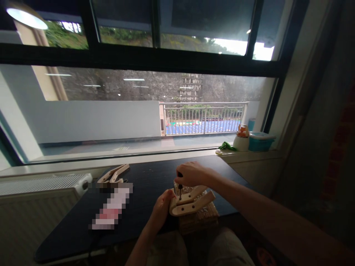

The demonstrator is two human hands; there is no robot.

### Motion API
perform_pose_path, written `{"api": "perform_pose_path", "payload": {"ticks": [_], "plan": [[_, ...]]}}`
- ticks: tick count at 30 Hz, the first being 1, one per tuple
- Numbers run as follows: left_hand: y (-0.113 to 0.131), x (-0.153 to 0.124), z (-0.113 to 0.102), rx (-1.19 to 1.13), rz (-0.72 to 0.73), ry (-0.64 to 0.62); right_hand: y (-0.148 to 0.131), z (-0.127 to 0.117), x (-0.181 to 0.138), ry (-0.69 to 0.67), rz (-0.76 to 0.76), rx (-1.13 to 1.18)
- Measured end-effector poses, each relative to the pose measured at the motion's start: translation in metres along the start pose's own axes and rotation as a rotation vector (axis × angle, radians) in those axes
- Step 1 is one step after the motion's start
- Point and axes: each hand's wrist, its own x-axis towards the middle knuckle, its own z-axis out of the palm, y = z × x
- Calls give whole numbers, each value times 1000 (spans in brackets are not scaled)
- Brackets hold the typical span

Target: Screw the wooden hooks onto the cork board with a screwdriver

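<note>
My right hand [191, 173] is closed round the dark handle of a screwdriver [180, 187]. Its shaft points straight down onto a pale wooden piece [191, 205] with two long arms, a rounded end and several dark holes. Fingers of my left hand [163, 207] grip that rounded end from the left, with a small red mark or bit showing near the fingertips. Beneath the wooden piece is a straw-coloured block [199, 218] with a shiny, rough top, at the table's front edge. Whether the screwdriver's tip sits in a hole or on a screw, I cannot tell.
On the dark table [146, 221], another pale wooden piece [115, 173] lies at the back left, behind a blurred-out pinkish item [111, 210]. A white radiator [47, 184] stands left. The windowsill holds a green cloth [226, 146], a white container [240, 143] and a teal box [260, 142].
</note>
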Motion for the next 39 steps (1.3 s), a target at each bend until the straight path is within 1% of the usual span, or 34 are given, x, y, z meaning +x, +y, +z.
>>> {"api": "perform_pose_path", "payload": {"ticks": [4, 6, 8, 10, 16, 19, 23, 26, 28, 29, 33, 39], "plan": [[1, -1, 0, 4, -9, 5, -3, -12, -12, -49, -145, 23], [2, -1, 0, 10, -16, 6, -6, -10, -16, -41, -200, 18], [3, -2, 0, 18, -16, 12, -7, -4, -17, -4, -210, 22], [4, -3, 0, 26, -9, 19, -6, 3, -15, 38, -164, 45], [4, -1, 0, 40, -1, 28, 5, 20, -1, 105, 73, 116], [3, 0, 0, 39, -6, 25, 6, 29, 7, 153, 137, 160], [4, -2, 0, 36, -23, 10, 5, 37, 9, 195, 97, 243], [5, -3, 0, 17, -52, 6, 9, 34, 2, 225, 69, 276], [5, -2, 0, -6, -70, 6, 12, 29, -6, 304, 93, 225], [4, -2, 0, -13, -75, 9, 14, 26, -10, 310, 101, 196], [3, -1, 0, -29, -85, 9, 17, 24, -21, 264, 107, 148], [3, -2, -1, -32, -104, -2, 17, 31, -23, 227, 117, 135]]}}
